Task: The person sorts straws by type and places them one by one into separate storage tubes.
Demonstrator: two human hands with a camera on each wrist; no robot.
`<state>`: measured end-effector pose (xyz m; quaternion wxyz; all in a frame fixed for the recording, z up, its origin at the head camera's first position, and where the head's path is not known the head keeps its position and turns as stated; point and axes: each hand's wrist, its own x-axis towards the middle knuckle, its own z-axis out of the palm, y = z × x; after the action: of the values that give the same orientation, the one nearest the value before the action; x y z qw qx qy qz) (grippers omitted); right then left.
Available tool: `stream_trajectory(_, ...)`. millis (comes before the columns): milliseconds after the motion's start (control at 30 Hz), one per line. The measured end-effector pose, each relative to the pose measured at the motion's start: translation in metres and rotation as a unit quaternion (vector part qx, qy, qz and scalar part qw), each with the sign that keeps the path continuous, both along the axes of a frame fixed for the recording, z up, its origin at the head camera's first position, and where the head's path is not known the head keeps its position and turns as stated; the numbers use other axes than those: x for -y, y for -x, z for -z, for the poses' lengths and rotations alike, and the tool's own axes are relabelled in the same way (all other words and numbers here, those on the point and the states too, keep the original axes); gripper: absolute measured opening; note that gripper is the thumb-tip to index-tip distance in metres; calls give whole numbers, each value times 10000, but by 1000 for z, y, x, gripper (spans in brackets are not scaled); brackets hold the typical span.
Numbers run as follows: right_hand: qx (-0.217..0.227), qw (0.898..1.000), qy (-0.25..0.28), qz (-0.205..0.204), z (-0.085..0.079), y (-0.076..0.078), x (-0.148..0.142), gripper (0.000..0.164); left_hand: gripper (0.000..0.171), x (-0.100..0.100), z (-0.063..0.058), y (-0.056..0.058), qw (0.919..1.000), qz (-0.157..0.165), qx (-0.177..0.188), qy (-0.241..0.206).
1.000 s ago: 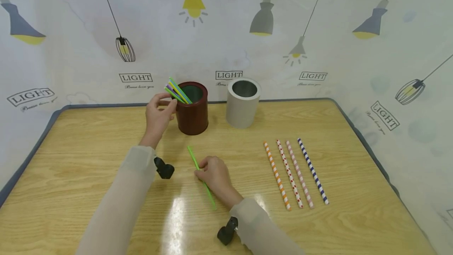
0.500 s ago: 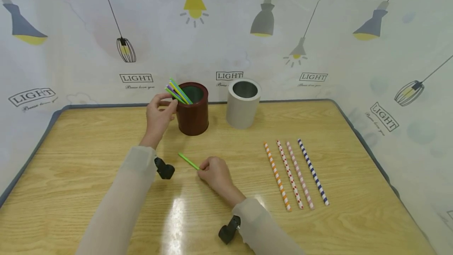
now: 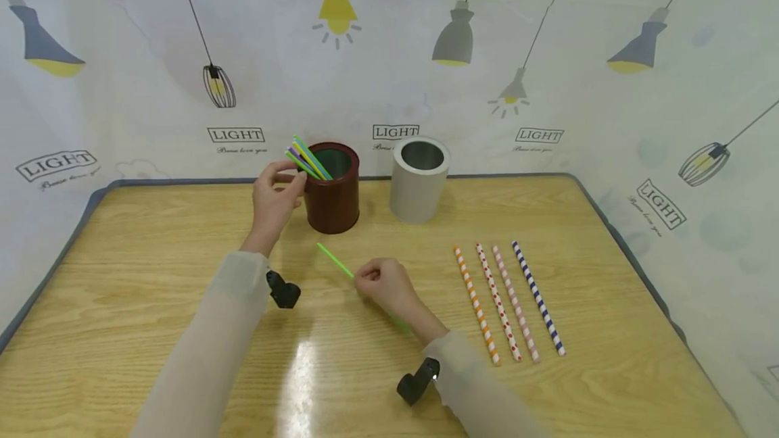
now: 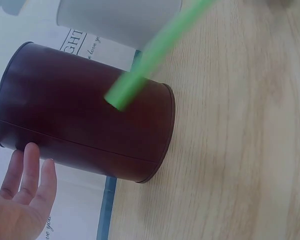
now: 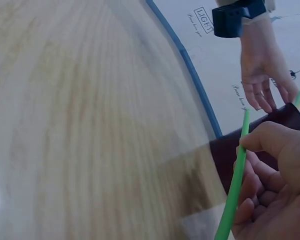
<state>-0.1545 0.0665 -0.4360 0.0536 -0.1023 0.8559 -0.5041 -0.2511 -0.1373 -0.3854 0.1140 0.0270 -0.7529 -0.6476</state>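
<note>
Between thumb and curled fingers, my right hand (image 3: 392,289) pinches a bright green drinking straw (image 3: 335,259), raised over the table and slanting toward the dark red cylindrical holder (image 3: 332,205). Its upper end crosses in front of that holder in the left wrist view. At the holder's left side is my left hand (image 3: 272,205), fingertips touching the wall near the rim; its fingers (image 4: 31,170) look extended in the left wrist view. Several coloured straws (image 3: 309,159), green, purple, yellow and blue, lean out over the holder's left rim. Their lower ends are hidden inside.
To the right of the red holder stands a white cylindrical holder (image 3: 417,188). Several patterned paper straws, orange-striped (image 3: 477,304), red-dotted (image 3: 499,303), pink-striped (image 3: 516,303) and blue-striped (image 3: 539,299), lie side by side on the right of the wooden table (image 3: 615,330). A printed backdrop rises behind.
The green straw was lying on the table under my right hand; it has been lifted and turned, and that hand has moved slightly right. My left hand stays at the red holder.
</note>
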Motion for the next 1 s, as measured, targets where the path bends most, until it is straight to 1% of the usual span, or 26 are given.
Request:
stream_trajectory(133, -185, 9997, 185, 21, -7, 4, -8, 8, 34, 0, -1, 0, 10000, -14, -10, -12)
stream_trajectory(300, -248, 9991, 331, -20, -20, 10, -15, 7, 35, 0, -1, 0, 10000, -8, -1, -7)
stream_trajectory(500, -378, 9980, 493, -130, -36, 22, -22, 10, 36, 0, 0, 1, 10000, 31, -3, -14)
stream_trajectory(700, -630, 9955, 589, -399, -50, 38, -26, 11, 36, 2, 0, 2, 10000, 28, 24, -36)
stream_trajectory(833, -859, 9923, 708, -546, -60, 51, -26, 10, 37, 1, -1, 2, 10000, 6, 56, -48)
stream_trajectory(1000, -1064, 9897, 692, -663, -69, 69, -25, 8, 36, 1, -2, 2, 9999, -30, 97, -58)
